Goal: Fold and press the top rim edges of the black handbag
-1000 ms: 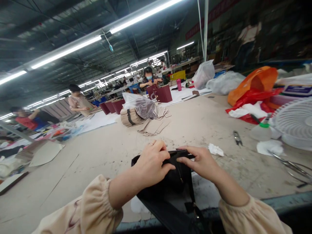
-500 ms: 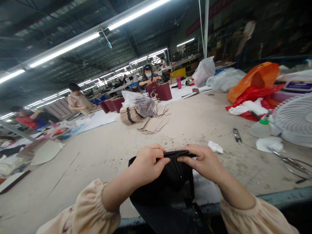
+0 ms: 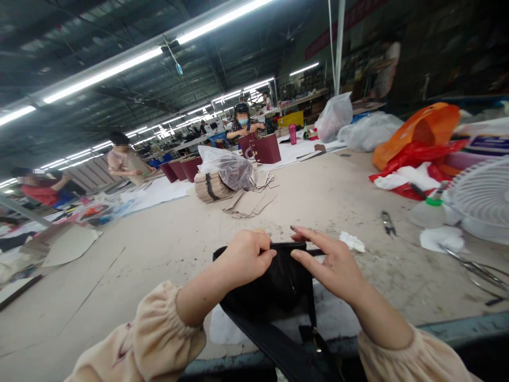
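A black bag (image 3: 274, 289) rests at the front edge of the table, its top edge facing away from me and its strap (image 3: 274, 347) hanging over the edge. My left hand (image 3: 248, 257) pinches the bag's top edge on the left side, thumb toward me. At the right end of that edge, my right hand (image 3: 332, 260) has its thumb and fingers apart, beside the bag and not gripping it. White paper (image 3: 334, 313) lies under the bag.
Right of the bag are a crumpled tissue (image 3: 352, 241), thread snips (image 3: 387, 223), scissors (image 3: 475, 265) and a white fan (image 3: 483, 199). Ahead lie a bundle of cardboard pieces (image 3: 210, 187) and maroon bags (image 3: 267, 148). A masked co-worker (image 3: 242, 121) stands across the table.
My right hand has let go of the bag's top edge and its fingers have spread. The left hand keeps its pinch. The bag's top has settled slightly lower.
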{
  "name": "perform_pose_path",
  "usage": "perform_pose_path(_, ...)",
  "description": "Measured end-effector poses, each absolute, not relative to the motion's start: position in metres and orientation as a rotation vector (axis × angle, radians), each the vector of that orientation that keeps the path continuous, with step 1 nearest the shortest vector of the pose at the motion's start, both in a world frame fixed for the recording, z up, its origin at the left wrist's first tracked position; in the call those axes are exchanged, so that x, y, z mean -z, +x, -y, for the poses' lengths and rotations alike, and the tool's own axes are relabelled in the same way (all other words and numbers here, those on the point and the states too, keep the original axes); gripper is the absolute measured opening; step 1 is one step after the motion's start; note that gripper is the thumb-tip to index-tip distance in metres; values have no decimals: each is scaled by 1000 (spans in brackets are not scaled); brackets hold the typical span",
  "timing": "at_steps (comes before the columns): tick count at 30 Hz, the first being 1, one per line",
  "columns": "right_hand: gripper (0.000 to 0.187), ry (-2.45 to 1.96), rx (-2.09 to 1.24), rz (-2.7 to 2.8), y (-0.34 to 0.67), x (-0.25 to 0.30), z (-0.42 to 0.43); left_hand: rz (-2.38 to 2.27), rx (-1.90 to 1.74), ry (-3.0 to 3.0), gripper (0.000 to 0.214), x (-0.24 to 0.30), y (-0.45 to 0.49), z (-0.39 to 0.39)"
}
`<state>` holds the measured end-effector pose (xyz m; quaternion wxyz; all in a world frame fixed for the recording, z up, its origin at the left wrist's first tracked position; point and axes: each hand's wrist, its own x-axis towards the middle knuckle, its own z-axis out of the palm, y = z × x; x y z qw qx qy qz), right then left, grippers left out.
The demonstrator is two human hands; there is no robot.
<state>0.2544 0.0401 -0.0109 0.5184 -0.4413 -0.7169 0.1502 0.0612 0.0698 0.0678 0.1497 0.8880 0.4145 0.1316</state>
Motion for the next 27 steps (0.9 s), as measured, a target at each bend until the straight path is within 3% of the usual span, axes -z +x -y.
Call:
perform_pose_path(7,16,-1133,-316,1603,228,10,-39,-1189,-352,2569,24,-68,61,-68)
perform_pose_path(17,24,-1103,-363,1331,242,19,-39,-1246,-313,2550,23,-69,62,-72)
perform_pose_path(22,24,-1032,-38,1543,248,9,-39,-1284,-288,2556,22,-73,65,-71)
perform_pose_path(27,26,-997,23,1689,241,15,-44,-1292,-286,2547,24,-73,65,-71)
